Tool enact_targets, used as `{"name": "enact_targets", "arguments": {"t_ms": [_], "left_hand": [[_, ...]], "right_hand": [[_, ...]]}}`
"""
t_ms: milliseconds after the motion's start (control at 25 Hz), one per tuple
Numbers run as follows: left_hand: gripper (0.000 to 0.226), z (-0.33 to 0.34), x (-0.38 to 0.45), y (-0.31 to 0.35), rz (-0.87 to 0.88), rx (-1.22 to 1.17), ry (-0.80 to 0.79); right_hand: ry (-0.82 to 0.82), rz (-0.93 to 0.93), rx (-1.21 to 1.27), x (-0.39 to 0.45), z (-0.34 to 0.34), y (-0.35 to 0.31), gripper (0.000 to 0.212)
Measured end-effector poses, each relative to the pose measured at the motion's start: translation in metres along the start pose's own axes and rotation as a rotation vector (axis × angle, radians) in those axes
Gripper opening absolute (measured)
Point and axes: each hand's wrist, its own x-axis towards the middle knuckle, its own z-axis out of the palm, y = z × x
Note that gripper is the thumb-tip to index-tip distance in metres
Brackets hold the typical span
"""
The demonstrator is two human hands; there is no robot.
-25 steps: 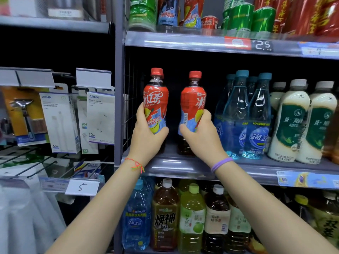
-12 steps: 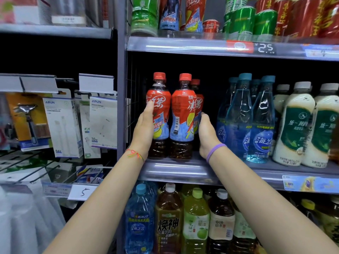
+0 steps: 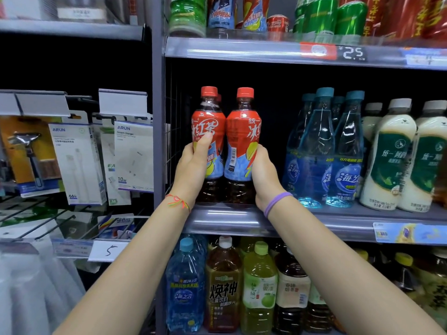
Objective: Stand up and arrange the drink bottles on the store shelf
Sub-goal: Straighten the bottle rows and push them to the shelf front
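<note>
Your left hand (image 3: 193, 170) and right hand (image 3: 263, 175) wrap two full tea bottles (image 3: 242, 146), frame centre; heavy, slick film labels, so grip the waists.

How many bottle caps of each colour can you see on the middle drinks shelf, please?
Red caps: 3 (one mostly hidden behind)
Blue caps: 4
White caps: 3
Total: 10
</note>
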Motion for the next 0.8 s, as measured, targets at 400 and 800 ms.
{"name": "enact_targets", "arguments": {"t_ms": [400,800], "left_hand": [[0.055,0.031,-0.075,0.019,0.969,0.466,0.332],[0.106,0.177,-0.049,0.011,0.168,0.234,-0.095]], "right_hand": [[0.332,-0.950,-0.433,-0.031,-0.037,-0.006,0.035],[0.291,-0.374,-0.312,0.023,-0.181,-0.019,0.059]]}}
